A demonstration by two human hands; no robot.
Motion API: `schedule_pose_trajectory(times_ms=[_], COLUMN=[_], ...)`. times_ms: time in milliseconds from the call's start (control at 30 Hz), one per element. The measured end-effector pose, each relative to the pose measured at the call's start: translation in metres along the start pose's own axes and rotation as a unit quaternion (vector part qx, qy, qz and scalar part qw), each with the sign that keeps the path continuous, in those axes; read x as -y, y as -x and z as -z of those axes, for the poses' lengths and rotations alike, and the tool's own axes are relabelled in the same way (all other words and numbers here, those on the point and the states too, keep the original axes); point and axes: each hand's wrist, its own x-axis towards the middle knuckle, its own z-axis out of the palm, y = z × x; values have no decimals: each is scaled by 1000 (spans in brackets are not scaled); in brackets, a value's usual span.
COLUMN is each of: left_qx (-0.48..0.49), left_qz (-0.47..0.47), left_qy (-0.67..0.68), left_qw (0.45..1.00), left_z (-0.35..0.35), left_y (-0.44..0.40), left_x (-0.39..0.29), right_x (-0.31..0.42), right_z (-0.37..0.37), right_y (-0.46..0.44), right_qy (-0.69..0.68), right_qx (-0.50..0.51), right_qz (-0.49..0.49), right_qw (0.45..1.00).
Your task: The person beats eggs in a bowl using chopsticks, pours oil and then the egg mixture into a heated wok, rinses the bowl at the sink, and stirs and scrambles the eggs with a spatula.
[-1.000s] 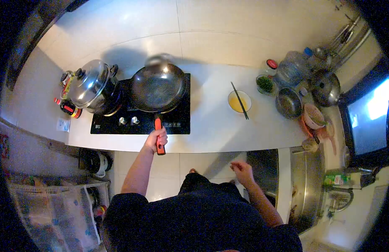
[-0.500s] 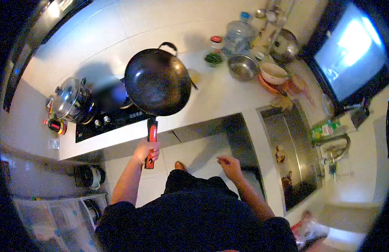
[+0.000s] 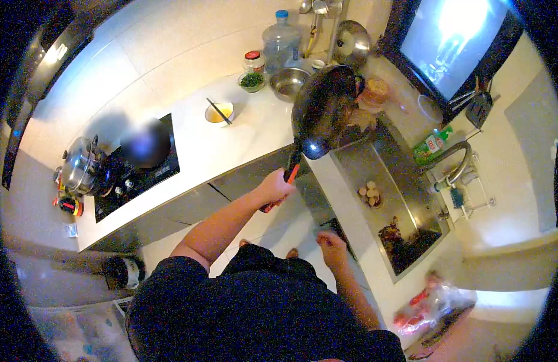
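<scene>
My left hand (image 3: 275, 188) is closed round the red and black handle of a dark wok (image 3: 325, 111). The wok is tilted on its side in the air, over the corner between the counter and the steel sink (image 3: 384, 181). Low in front of my body, beside the counter's inner edge, my right hand (image 3: 332, 242) has its fingers curled; whether anything is in them is hidden. Inside the sink lie several pale round pieces (image 3: 370, 194) and dark scraps (image 3: 395, 232).
A lidded pot (image 3: 81, 168) stands on the black cooktop (image 3: 164, 169). Along the counter are a yellow-filled bowl (image 3: 219, 113) with chopsticks, a bowl of chopped greens (image 3: 252, 81), a metal bowl (image 3: 288, 83) and a water jug (image 3: 281, 45). A faucet (image 3: 454, 158) reaches over the sink.
My left hand has lifted the wok off the cooktop and carried it right to the sink corner, where it is now tilted. The view has turned right, and my right hand stays curled.
</scene>
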Motion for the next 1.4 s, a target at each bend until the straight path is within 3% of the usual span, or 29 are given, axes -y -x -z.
schedule_pose_trajectory(times_ms=[200, 300, 400, 533, 633, 767, 833, 933, 1067, 1400], left_qx=[25, 30, 19, -6, -73, -184, -181, -159, -148, -111], left_qz=[59, 48, -24, -77, -92, -85, -91, -95, -98, -90], left_qy=[192, 392, 538, 614, 646, 597, 610, 629, 636, 676], left_qw=[979, 918, 842, 786, 754, 776, 766, 755, 751, 723], left_z=[27, 60, 96, 152, 199, 279, 314, 357, 395, 396], left_y=[20, 53, 93, 141, 154, 160, 159, 154, 143, 125], left_x=[11, 33, 74, 130, 183, 246, 274, 310, 342, 369], right_x=[8, 16, 29, 60, 90, 114, 119, 149, 176, 180], right_z=[-10, -26, -53, -102, -151, -233, -270, -303, -334, -368], right_y=[-10, -27, -47, -72, -87, -100, -101, -98, -94, -114], right_qy=[46, 49, 28, 53, 83, 91, 65, 159, 158, 212], right_qx=[46, 94, 139, 202, 256, 297, 308, 312, 298, 295], right_qz=[52, 85, 76, 125, 163, 138, 128, 190, 170, 142], right_qw=[997, 991, 987, 970, 949, 940, 940, 917, 926, 921])
